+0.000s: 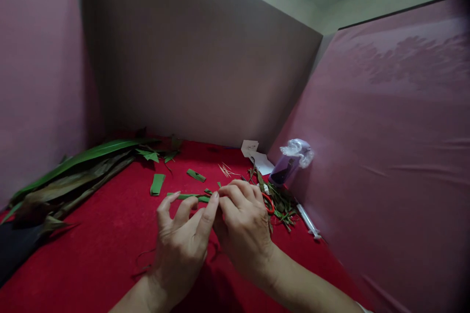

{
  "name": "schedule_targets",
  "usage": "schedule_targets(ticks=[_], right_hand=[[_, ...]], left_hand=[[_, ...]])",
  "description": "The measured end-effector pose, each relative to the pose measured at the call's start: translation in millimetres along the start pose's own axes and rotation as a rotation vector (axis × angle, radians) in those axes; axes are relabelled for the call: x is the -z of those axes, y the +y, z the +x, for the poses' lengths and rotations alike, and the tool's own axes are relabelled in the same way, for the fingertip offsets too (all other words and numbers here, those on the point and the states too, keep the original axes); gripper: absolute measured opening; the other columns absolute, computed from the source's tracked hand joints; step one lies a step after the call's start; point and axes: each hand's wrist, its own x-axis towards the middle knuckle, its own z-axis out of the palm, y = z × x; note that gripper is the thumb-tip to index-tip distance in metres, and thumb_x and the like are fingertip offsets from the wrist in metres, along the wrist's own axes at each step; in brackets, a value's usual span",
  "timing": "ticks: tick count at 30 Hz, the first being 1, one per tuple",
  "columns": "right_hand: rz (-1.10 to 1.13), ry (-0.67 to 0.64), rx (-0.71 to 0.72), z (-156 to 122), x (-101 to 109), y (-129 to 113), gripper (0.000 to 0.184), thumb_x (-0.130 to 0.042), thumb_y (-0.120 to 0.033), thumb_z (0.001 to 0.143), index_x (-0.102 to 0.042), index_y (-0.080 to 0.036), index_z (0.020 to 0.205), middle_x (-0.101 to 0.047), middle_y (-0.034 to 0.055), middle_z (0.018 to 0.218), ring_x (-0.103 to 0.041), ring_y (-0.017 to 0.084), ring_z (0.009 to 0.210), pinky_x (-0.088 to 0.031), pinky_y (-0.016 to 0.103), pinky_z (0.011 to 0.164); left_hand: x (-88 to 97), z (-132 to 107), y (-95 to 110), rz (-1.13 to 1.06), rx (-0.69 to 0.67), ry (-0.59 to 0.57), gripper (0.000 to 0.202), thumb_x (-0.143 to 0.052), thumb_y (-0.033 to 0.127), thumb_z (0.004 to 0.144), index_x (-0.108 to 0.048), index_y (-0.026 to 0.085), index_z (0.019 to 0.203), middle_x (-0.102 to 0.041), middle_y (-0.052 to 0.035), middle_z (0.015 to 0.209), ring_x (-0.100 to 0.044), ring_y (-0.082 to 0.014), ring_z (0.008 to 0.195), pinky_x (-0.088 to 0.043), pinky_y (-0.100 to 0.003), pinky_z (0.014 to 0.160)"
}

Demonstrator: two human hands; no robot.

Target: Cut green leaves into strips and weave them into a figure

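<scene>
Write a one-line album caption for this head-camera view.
The left hand and right hand pinch a green leaf strip over a red cloth.

Red cloth covered the surface; on it lay long leaves at the left, cut leaf pieces, toothpicks, white paper, leaf trimmings and a tilted purple bottle at right.

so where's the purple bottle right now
Head view, right of centre: the purple bottle leans by the pink wall at the red cloth's far edge, just right of the white paper and behind the leaf scraps.
</scene>
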Motion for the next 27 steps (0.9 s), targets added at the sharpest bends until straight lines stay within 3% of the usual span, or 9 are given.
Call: schedule_targets(ticks=[8, 14, 19, 27], right_hand=[[-0.035, -0.162, -0.172, 4.0, -0.9, -1.2, 0.018, -0.054, -0.023, 0.086, -0.058, -0.016, 0.07, -0.061, 0.0051, 0.082, -0.048, 0.021, 0.084, -0.035, 0.037, 0.077], [-0.138, -0.298, -0.038, 11.3, 6.7, 4.2, 0.016, -0.055, -0.023, 0.087, -0.058, -0.017, 0.072, -0.061, 0.0042, 0.077, -0.048, 0.021, 0.08, -0.033, 0.036, 0.073], [-0.119, -0.308, 0.031, 18.0, 10.0, 5.1, 0.015, -0.054, -0.02, 0.086, -0.061, -0.017, 0.073, -0.061, 0.0041, 0.079, -0.047, 0.02, 0.082, -0.031, 0.035, 0.073], [0.179, -0.415, -0.297, 22.2, 4.7, 11.4, 0.018, -0.056, -0.022, 0.082, -0.058, -0.017, 0.064, -0.059, 0.0024, 0.075, -0.047, 0.017, 0.078, -0.033, 0.03, 0.069]], left_hand=[[-1.8, -1.7, -0.9, 0.021, 0.0, -0.012, 0.035, -0.049, 0.001, 0.082, -0.055, 0.005, 0.116, -0.069, -0.0023, 0.065, -0.06, -0.027, 0.081, -0.032, -0.054, 0.089], [-2.6, -1.9, -2.0, 0.051, -0.012, -0.028, 0.037, -0.051, 0.002, 0.081, -0.053, 0.003, 0.118, -0.068, -0.0026, 0.062, -0.06, -0.028, 0.08, -0.033, -0.055, 0.089], [-3.3, -1.3, -2.6, 0.041, -0.011, -0.025, 0.039, -0.051, 0.0, 0.081, -0.051, 0.002, 0.12, -0.068, -0.0022, 0.063, -0.06, -0.0272, 0.079, -0.033, -0.054, 0.089], [-2.9, -0.3, -1.9, 0.027, 0.003, -0.036, 0.046, -0.049, -0.003, 0.08, -0.047, 0.003, 0.125, -0.067, -0.0015, 0.062, -0.06, -0.0262, 0.081, -0.033, -0.054, 0.089]])
